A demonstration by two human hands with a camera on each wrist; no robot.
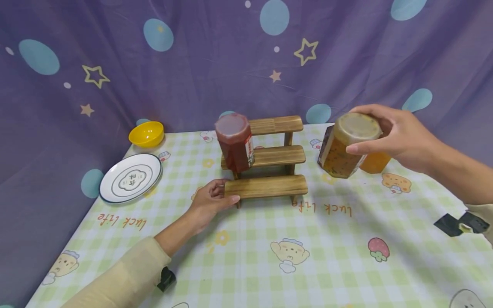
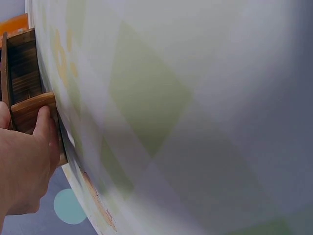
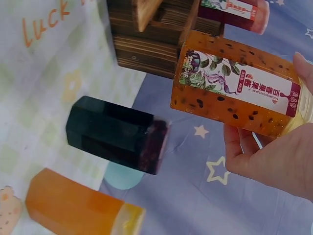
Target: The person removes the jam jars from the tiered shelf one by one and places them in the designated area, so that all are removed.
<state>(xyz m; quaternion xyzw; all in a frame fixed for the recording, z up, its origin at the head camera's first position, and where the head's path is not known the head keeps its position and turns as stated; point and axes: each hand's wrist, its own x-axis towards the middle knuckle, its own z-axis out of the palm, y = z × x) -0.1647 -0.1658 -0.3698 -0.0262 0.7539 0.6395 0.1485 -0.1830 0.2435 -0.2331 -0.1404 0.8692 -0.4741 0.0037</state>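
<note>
My right hand (image 1: 404, 137) grips a jar of passion fruit jam (image 1: 340, 156) by its pale lid, raised above the table to the right of a three-step wooden shelf (image 1: 265, 187). Black seeds and a white label on this jar (image 3: 230, 83) show in the right wrist view. At the shelf's lowest step, my left hand (image 1: 208, 203) holds the left end, thumb at the front and fingers around the edge. A jar of red jam (image 1: 236, 147) stands on the shelf's left side, on the middle step as it appears.
Right of the shelf stand a dark jar (image 3: 112, 132), partly hidden in the head view, and an orange jar (image 1: 375, 162). On the left are a yellow bowl (image 1: 146, 134) and a white plate (image 1: 111, 182). A purple curtain (image 1: 215, 64) hangs behind the checked tablecloth (image 1: 250, 256).
</note>
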